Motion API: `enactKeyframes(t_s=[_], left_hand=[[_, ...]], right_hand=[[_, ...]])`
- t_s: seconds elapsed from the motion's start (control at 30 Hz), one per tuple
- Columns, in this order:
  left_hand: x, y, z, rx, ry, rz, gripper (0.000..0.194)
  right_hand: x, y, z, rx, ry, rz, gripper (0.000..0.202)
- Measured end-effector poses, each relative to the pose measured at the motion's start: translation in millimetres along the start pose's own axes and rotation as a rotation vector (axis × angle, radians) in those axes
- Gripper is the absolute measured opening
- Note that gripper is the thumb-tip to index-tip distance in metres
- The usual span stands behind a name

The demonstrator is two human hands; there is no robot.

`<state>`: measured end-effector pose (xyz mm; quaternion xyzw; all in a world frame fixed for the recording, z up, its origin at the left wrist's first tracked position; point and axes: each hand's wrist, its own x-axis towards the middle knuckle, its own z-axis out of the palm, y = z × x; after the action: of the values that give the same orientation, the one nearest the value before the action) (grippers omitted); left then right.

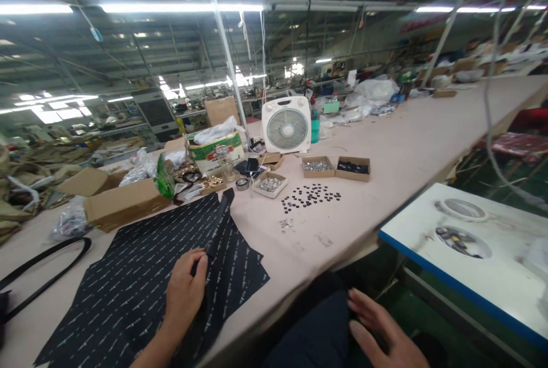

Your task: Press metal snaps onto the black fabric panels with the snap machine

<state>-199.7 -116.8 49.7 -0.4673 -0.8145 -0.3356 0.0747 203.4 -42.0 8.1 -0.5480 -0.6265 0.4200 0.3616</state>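
Dark patterned fabric [141, 265] with rows of small white print lies spread over the left of the table. Its right part is folded over. My left hand [186, 285] rests on this cloth, fingers and thumb closed on the folded edge. Low at the right, off the table, is my right hand [381, 328], its thumb apart from the fingers and nothing visible in it. It is beside my dark-clothed leg [317, 322]. Black round snap parts [310, 197] are scattered on the table beyond the fabric, with a small group of silver pieces [286, 225] closer to me.
Small boxes of silver parts [317, 167] and black parts [353, 168] stand behind the scattered pieces. A white fan [286, 125] is at the back. An open carton [124, 202] and a black strap loop [47, 265] lie left. A white machine table [462, 265] stands right.
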Motion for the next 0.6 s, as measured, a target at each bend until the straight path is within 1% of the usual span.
enactKeyframes(t_s=[0.03, 0.07, 0.1, 0.17, 0.23, 0.27, 0.3, 0.33, 0.4, 0.43, 0.5, 0.53, 0.6], left_hand=[[-16, 12, -0.8, -0.061, -0.011, 0.044, 0.031], [-33, 23, -0.6, -0.099, -0.028, 0.085, 0.026], [-49, 34, 0.7, -0.126, -0.046, 0.137, 0.021], [-79, 52, 4.9, -0.147, -0.086, 0.301, 0.014], [-97, 63, 8.5, -0.144, -0.136, 0.501, 0.018], [-100, 66, 9.0, -0.132, -0.162, 0.583, 0.022], [-99, 67, 8.6, -0.114, -0.185, 0.633, 0.028], [-93, 67, 7.5, -0.09, -0.201, 0.647, 0.033], [-69, 62, 4.8, -0.024, -0.196, 0.595, 0.044], [-52, 58, 4.5, 0.015, -0.184, 0.554, 0.05], [-15, 48, 8.7, 0.106, -0.165, 0.518, 0.073], [3, 42, 13.4, 0.154, -0.198, 0.51, 0.084], [33, 35, 26.1, 0.222, -0.336, 0.499, 0.098]], right_hand=[[11, -14, 17, 0.105, -0.146, -0.02, 0.058], [22, -30, 34, 0.192, -0.242, -0.054, 0.068], [32, -46, 52, 0.254, -0.32, -0.082, 0.075], [47, -76, 83, 0.353, -0.438, -0.097, 0.078], [56, -94, 106, 0.449, -0.522, -0.139, 0.075], [59, -98, 113, 0.462, -0.53, -0.148, 0.07], [60, -99, 117, 0.451, -0.519, -0.159, 0.063], [60, -97, 117, 0.417, -0.491, -0.168, 0.055], [59, -91, 110, 0.339, -0.437, -0.184, 0.041], [58, -87, 103, 0.318, -0.431, -0.19, 0.036], [55, -82, 87, 0.309, -0.449, -0.191, 0.032], [54, -80, 79, 0.311, -0.462, -0.187, 0.029], [51, -76, 65, 0.297, -0.472, -0.189, 0.024]])
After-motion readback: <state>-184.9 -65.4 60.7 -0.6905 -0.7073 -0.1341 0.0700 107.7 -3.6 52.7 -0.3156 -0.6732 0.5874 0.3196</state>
